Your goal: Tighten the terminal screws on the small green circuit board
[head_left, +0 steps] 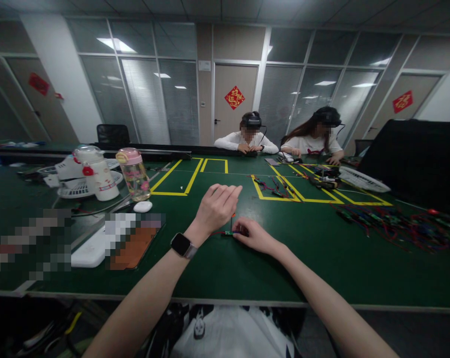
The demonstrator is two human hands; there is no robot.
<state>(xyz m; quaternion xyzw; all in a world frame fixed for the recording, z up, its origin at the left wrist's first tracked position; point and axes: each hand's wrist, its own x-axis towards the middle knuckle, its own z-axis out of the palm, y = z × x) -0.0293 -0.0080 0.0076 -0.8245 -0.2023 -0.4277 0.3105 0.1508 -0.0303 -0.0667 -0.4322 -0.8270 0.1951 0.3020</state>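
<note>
Head view: at the centre of the frame, the right hand [253, 234] has its grip pinching the right end of a small green circuit board [228, 233] on the table [225, 273], while the left hand [218, 208] curls its grip round a thin upright tool [231, 223] over it, fingertips hidden. Tangled wired boards [404, 226] lie at right; a pink-lidded bottle [134, 175] stands at left.

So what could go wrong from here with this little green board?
The thin tool, apparently in your left hand, points down at the small green board close to your right hand; if it slipped, it might jab your fingers.

The red wire leaving the board could be strained if the board shifts.

Off to the right, the wired boards lie heaped together, so pulling one might drag others.
</note>
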